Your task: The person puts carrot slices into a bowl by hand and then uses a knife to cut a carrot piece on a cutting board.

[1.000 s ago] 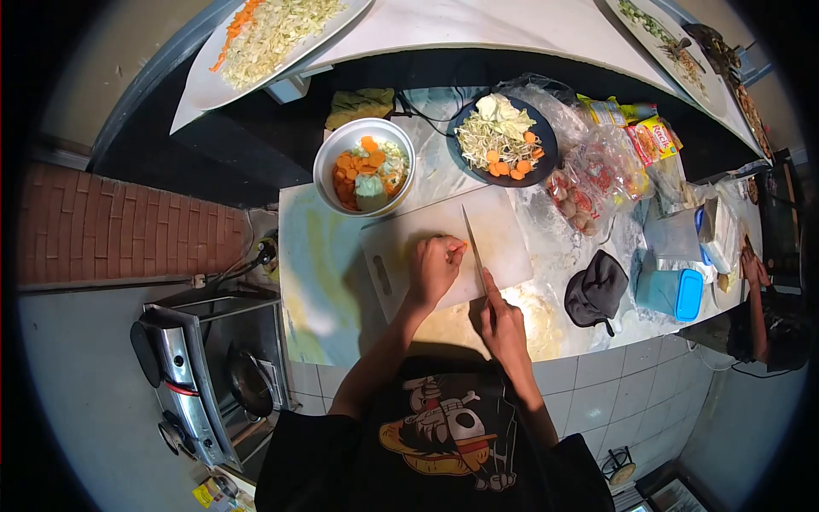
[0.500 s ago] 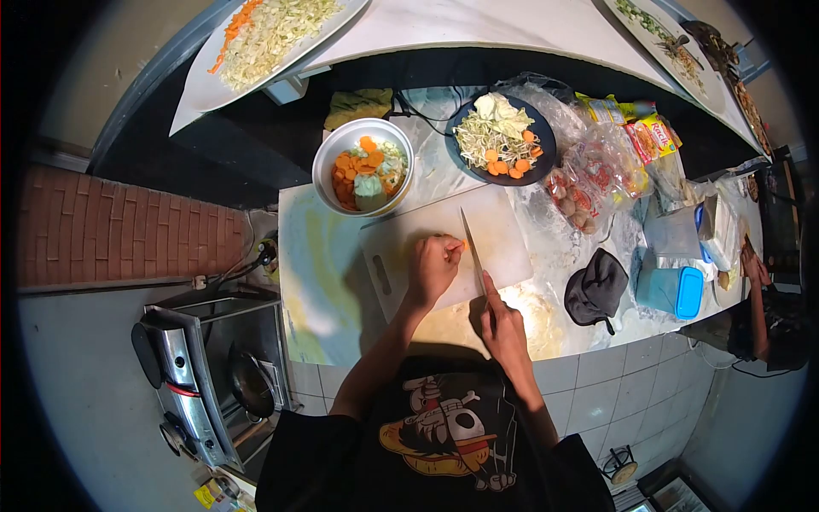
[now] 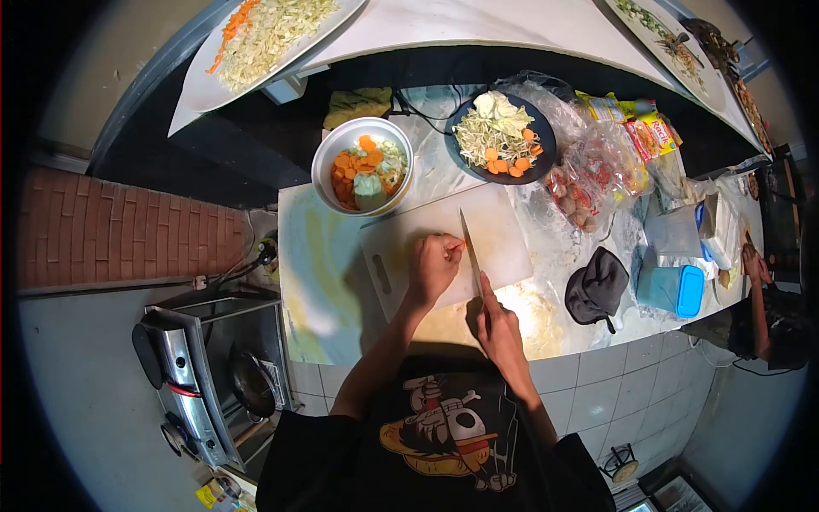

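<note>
My right hand (image 3: 500,322) grips a kitchen knife (image 3: 469,241), its index finger laid along the blade's back and the tip pointing away from me. Curled fingers of my left hand (image 3: 437,266) hold a small piece of carrot (image 3: 464,246), mostly hidden, right beside the blade. Both are over a white cutting board (image 3: 503,218). Beyond the board's far left corner stands a pale bowl (image 3: 317,162) of sliced carrot and other cut vegetables. A dark plate (image 3: 548,145) behind the board carries bean sprouts, carrot slices and cabbage.
Plastic bags (image 3: 589,175), a black cap (image 3: 597,288) and a blue-lidded container (image 3: 670,292) lie on the right. A raised shelf (image 3: 461,21) bears a platter of shredded vegetables (image 3: 277,38). A stove (image 3: 183,375) stands lower left; another person's hand (image 3: 754,263) shows far right.
Almost nothing differs. The knife and my right hand have shifted very slightly; my left hand stays in place on the carrot piece.
</note>
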Available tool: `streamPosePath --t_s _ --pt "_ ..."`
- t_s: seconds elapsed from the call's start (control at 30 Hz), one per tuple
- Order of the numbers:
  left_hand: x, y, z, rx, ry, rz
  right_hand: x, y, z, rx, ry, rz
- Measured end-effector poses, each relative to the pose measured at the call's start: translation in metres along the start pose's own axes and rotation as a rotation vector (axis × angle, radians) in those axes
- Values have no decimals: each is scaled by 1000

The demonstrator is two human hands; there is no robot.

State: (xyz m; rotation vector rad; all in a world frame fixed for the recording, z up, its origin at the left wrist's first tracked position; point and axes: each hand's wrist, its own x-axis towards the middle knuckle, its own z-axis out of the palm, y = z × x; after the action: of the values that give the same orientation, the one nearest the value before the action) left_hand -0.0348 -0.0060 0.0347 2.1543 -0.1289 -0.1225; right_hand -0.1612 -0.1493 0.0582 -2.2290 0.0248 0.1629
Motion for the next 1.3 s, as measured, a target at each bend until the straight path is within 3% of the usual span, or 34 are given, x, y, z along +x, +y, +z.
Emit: streamPosePath --t_s 0.33,0.4,0.63,0.7,0.87,0.97,1.0,1.07,1.17,1.3 --pt "0 0 0 19 7 29 -1 -10 4 59 15 -20" --pt "-1 -1 0 8 15 29 1 -14 7 -191 -89 37" --pt "2 0 0 30 13 22 7 -12 5 -206 -98 54" --pt "1 -1 -3 40 26 28 8 -11 -3 -40 -133 159" --pt "0 -5 -9 -8 39 58 -4 7 -8 66 17 9" --pt "2 -6 -9 -21 44 51 -2 5 -13 336 83 21" --pt "2 -6 -8 -21 48 50 -1 3 -18 336 81 19" --pt "4 -5 -5 4 -13 81 0 -1 -31 393 -40 236" --pt "2 -7 7 99 51 172 2 14 -23 410 39 147" --pt "-2 -2 11 98 53 103 1 6 -30 422 21 177"
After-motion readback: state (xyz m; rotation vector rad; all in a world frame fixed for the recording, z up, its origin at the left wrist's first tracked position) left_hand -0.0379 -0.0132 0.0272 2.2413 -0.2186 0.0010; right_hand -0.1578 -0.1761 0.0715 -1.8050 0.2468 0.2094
